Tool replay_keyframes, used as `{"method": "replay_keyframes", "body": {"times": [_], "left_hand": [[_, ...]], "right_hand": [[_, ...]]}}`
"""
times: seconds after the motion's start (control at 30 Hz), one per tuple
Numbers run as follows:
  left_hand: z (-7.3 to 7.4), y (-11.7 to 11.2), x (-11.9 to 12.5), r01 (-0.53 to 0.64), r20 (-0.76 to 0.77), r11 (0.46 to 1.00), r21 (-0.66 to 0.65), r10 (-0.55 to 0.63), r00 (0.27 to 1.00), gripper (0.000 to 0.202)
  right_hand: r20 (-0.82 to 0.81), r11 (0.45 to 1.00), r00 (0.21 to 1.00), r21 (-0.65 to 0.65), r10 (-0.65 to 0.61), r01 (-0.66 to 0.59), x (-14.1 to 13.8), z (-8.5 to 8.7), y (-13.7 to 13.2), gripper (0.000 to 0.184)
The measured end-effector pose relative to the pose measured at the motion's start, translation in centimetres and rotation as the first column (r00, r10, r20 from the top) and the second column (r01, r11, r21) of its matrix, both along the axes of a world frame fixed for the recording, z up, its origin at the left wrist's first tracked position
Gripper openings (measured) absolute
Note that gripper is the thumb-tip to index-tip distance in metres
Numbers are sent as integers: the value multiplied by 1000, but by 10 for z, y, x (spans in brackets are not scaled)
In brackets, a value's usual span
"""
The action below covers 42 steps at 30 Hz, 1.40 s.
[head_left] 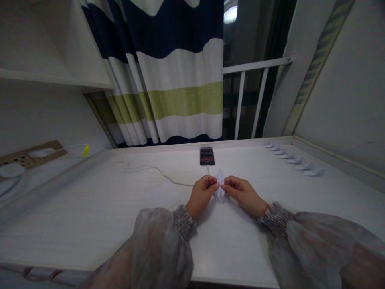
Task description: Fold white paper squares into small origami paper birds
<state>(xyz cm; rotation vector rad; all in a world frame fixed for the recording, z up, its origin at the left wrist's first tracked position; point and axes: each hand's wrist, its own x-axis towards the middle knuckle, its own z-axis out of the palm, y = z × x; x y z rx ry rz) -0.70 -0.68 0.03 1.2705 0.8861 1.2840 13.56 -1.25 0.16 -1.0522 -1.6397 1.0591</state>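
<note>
Between my two hands is a small piece of folded white paper [220, 176], narrow and pointed at its top and bottom. My left hand [202, 194] pinches its left edge between thumb and fingers. From the other side, my right hand [245, 194] grips the right edge in the same kind of pinch. The paper is held just above the white desk [228, 249]. Fingertips cover part of its middle, so the folds there are hidden. Flat white paper [164, 195] lies on the desk to the left of my left hand.
A phone [207, 156] stands beyond my hands, with a white cable [168, 178] trailing left. Several folded paper pieces [296, 160] form a row at the back right. On the left wall is a power strip [33, 156] with plugs. A striped curtain [183, 80] hangs behind the desk.
</note>
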Motion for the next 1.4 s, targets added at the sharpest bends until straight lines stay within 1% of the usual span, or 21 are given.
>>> {"method": "replay_keyframes", "body": {"times": [0.2,0.3,0.37,0.43,0.53,0.6,0.7,0.87,0.93,1.07,1.23,1.4], "left_hand": [[-1,-1,4,-58,17,998,8,58,998,12],[-3,1,5,-65,44,997,-27,67,997,14],[-3,2,4,-26,58,997,-67,30,998,17],[-3,3,1,42,57,994,-99,-37,998,21],[-1,3,-3,136,51,983,-126,-131,990,30],[0,2,-4,163,52,977,-138,-157,986,33],[0,3,-5,150,54,977,-151,-143,988,34],[-1,4,-4,110,88,983,-149,-97,991,34],[-1,5,-4,90,98,986,-138,-77,992,34],[-1,5,-5,91,114,987,-133,-76,991,34],[-1,4,-4,30,103,990,-138,-16,995,33],[-1,3,-2,-22,101,989,-148,38,994,30]], "right_hand": [[-77,992,993,-97,-86,78,-3,3,0,31],[-103,989,989,-120,-102,89,-5,3,2,34],[-109,990,990,-122,-91,78,-6,2,4,35],[-121,989,989,-135,-79,62,-6,1,5,35],[-137,981,987,-185,-82,56,-4,2,5,33],[-146,975,985,-217,-89,56,-4,2,4,31],[-173,968,982,-247,-82,38,-3,4,3,30],[-221,968,975,-249,-15,-42,-2,8,1,32],[-214,961,977,-266,13,-71,-2,9,1,32],[-152,950,985,-287,79,-121,0,10,1,31],[-85,952,993,-291,78,-99,2,10,2,26],[-78,943,995,-323,57,-79,1,10,2,23]]}}
